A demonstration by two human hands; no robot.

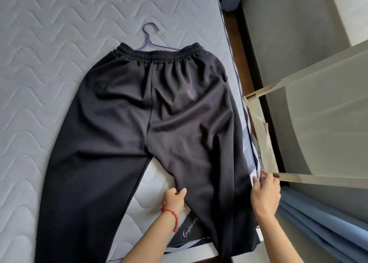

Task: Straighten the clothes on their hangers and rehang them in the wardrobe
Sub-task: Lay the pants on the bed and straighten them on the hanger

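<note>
Black track trousers (139, 113) lie spread flat on a grey quilted mattress (39, 53), waistband away from me, legs toward me. A purple wire hanger (149, 40) lies under the waistband, its hook pointing away. My left hand (174, 200), with a red bead bracelet on the wrist, pinches the inner seam of the right trouser leg. My right hand (265, 195) holds the outer edge of the same leg at the mattress side.
The mattress edge runs down the right, with a printed label (190, 233) near my arms. Beyond it stand a beige wardrobe door (318, 111) swung open, a dark floor strip and blue curtains (318, 229).
</note>
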